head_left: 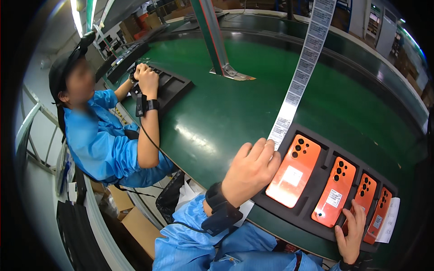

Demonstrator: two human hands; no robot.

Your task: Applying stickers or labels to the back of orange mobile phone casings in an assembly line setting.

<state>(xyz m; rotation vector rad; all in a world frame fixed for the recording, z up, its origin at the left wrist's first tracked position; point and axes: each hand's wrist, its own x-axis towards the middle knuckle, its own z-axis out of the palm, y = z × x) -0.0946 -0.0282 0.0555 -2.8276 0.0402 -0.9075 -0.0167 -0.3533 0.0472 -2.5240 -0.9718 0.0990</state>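
My left hand [253,170] pinches the lower end of a long strip of white printed labels [302,77], which runs up and away over the table. Below it, a dark foam tray [324,159] holds a row of orange smartphones, camera side up. Nearest this hand is the leftmost phone [302,156], bearing a white label; the second phone [335,183] has one too. My right hand [350,238], fingers spread, rests at the lower end of the third phone [365,189], partly covering it. The rightmost phone [379,217] also carries a label.
A white paper sheet [389,221] sticks out at the tray's right edge. Across the green table [212,108] a co-worker [108,131] in blue handles something at another dark tray [174,90]. A green metal post [210,38] rises from the table. Cardboard boxes [140,230] stand below.
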